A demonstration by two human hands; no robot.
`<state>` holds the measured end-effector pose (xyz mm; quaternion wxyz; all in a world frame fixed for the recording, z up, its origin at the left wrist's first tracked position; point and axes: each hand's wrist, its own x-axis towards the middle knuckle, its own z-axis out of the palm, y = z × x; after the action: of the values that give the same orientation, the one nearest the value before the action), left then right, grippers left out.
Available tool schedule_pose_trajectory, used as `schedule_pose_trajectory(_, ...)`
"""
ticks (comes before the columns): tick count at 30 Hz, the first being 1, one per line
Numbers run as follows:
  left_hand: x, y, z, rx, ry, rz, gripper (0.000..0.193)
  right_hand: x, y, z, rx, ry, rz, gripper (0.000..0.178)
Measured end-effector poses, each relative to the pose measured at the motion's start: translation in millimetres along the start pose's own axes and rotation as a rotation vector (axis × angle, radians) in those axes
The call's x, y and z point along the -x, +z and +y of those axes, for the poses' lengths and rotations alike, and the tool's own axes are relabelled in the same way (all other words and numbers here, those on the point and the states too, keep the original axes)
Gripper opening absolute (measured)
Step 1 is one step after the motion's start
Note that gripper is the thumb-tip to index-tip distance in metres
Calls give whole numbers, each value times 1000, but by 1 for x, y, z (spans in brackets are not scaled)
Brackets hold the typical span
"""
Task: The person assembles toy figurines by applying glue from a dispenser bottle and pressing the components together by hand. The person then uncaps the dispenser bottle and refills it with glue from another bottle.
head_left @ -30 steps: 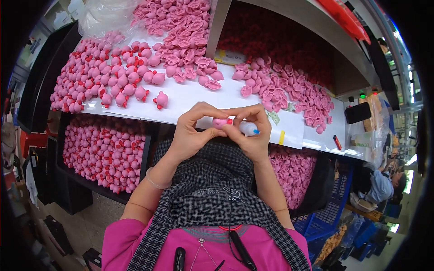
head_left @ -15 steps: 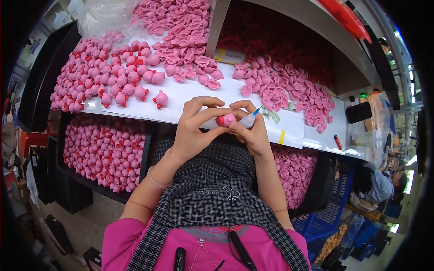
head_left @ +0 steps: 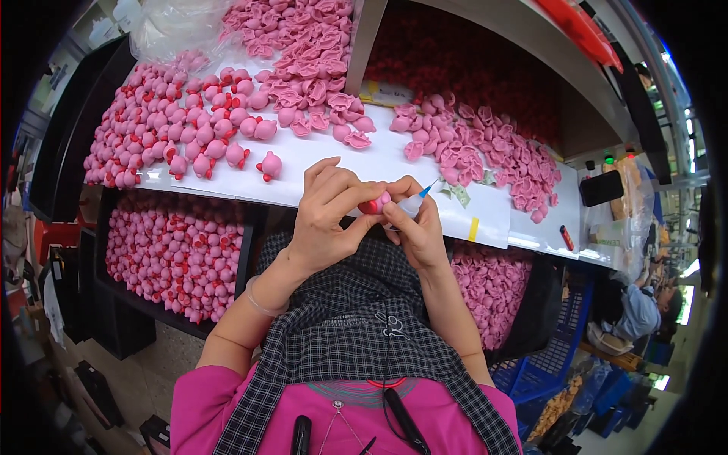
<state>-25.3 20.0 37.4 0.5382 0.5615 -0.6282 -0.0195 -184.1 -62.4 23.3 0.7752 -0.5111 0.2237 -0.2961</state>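
Note:
Over the front edge of the white worktop, both hands meet around a small pink and red toy part [head_left: 373, 205]. My left hand [head_left: 327, 216] pinches its red side between thumb and fingers. The pink side is pressed by the thumb and finger of my right hand [head_left: 418, 235], which also keeps a translucent squeeze bottle [head_left: 410, 205] with a blue needle tip in its grip. That tip points up and to the right, away from the toy part. A single round pink figure with red feet [head_left: 269, 166] lies on the worktop beyond my left hand.
Finished-looking pink and red figures [head_left: 152, 125] crowd the worktop [head_left: 318, 163] at left. Pink hollow shells [head_left: 485, 152] are heaped at right and far centre. Below stand a bin of figures [head_left: 171, 258] and a bin of shells [head_left: 493, 292]. A grey shelf divider [head_left: 365, 45] rises behind.
My left fingers have closed further over the toy part, covering more of it. Both hands have shifted slightly, and the squeeze bottle has moved a little to the left.

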Motion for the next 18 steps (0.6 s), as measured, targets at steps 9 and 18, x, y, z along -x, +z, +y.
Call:
schedule_pose_trajectory(9, 0, 3, 0, -1, -15, 21, 37, 0, 5, 4, 33, -15, 53, 22)
schedule_pose_trajectory(18, 3, 9, -6, -22, -38, 46, 36, -2, 12, 4, 47, -14, 117, 23)
